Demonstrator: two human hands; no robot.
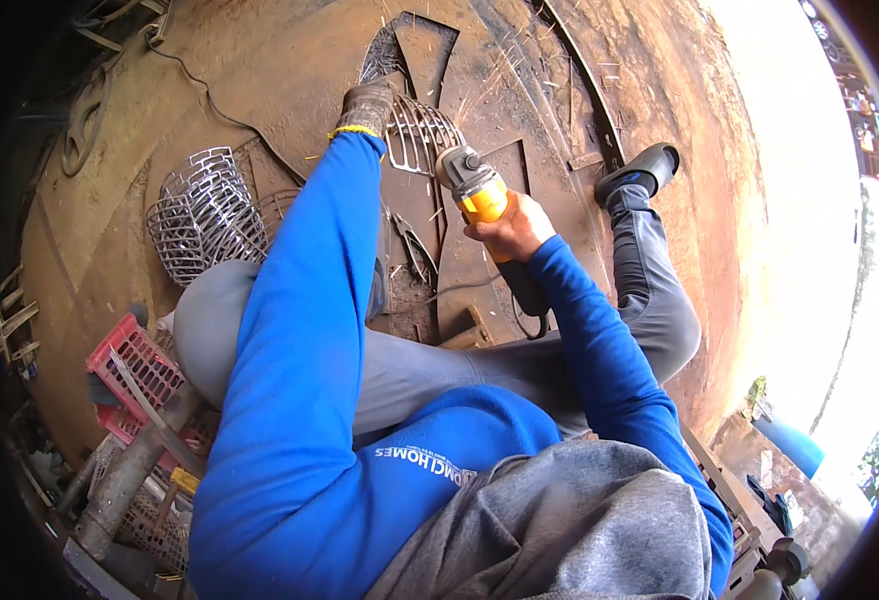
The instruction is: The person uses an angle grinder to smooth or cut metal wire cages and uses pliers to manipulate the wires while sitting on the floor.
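1. The right hand (521, 228) has its fingers wrapped round a yellow angle grinder (485, 200), its head at the barred metal grille's (421, 135) right edge.
2. The gloved left hand (367, 106) is at the grille's left; I cannot tell its fingers' state.
3. Similar grilles (205, 218) lie piled farther left.
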